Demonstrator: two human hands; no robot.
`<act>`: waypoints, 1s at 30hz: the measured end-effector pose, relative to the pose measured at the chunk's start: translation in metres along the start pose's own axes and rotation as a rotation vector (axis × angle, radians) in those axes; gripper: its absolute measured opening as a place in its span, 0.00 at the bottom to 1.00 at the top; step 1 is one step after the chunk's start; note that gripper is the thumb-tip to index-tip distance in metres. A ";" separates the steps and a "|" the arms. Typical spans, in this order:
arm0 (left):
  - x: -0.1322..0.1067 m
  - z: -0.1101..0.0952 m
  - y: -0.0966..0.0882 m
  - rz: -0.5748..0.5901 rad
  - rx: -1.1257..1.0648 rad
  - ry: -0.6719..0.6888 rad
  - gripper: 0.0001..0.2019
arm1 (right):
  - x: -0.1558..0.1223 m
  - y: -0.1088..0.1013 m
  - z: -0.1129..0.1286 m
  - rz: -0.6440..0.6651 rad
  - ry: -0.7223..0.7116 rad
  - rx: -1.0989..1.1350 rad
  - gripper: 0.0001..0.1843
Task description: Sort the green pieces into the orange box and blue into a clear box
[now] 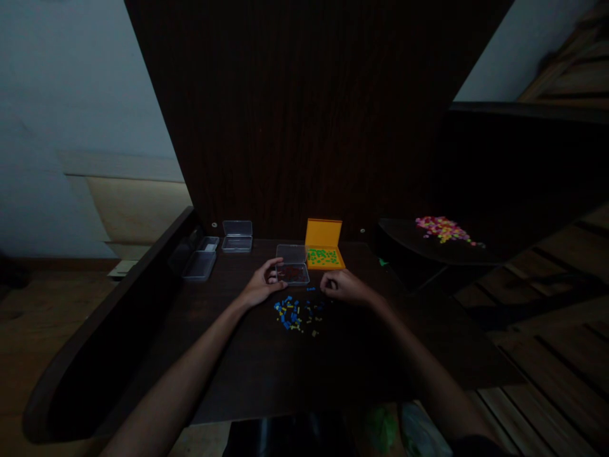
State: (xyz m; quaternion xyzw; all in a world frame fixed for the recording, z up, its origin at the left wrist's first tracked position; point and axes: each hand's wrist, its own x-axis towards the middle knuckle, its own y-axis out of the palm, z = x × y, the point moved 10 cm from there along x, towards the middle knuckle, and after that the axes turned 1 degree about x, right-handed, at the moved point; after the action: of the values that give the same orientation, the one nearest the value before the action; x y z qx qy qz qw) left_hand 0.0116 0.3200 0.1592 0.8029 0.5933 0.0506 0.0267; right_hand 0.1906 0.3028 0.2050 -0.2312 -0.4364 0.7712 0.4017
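A clear plastic box (292, 283) stands with its lid raised near the middle of the dark table. My left hand (261, 285) grips its left side, thumb at the front corner and fingers toward the back. To the right, my right hand (346, 287) hovers with fingers curled into a pinch; what they hold, if anything, is hidden. Small blue pieces (286, 320) and small yellow pieces (297, 327) lie scattered in front of the box. A few blue bits (311, 289) rest between the box and my right hand. Behind that hand is an open orange box (324, 232) holding small green pieces (321, 256).
Other clear cases (237, 244) (199, 265) sit at the back left, beside the raised side panel (118, 324). A pile of pink, red and yellow pieces (443, 229) lies on a dark shelf (476, 252) at right. A tall dark board (304, 127) rises behind the table.
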 end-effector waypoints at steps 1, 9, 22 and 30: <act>0.000 0.001 0.000 0.003 -0.004 -0.005 0.35 | 0.002 -0.004 0.001 -0.024 0.017 0.023 0.06; 0.003 0.006 0.000 0.016 0.008 -0.003 0.36 | 0.034 -0.022 0.026 -0.089 -0.042 0.016 0.06; 0.003 0.007 -0.001 0.020 -0.037 0.012 0.37 | 0.064 -0.001 0.041 0.013 -0.199 -0.189 0.12; 0.003 0.006 -0.001 0.000 -0.037 -0.007 0.37 | 0.068 0.002 0.031 0.062 -0.137 -0.159 0.06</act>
State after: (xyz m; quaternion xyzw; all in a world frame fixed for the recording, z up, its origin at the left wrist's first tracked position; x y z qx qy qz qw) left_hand 0.0118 0.3229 0.1535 0.8025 0.5921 0.0586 0.0438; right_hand 0.1289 0.3425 0.2184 -0.2227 -0.5150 0.7603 0.3273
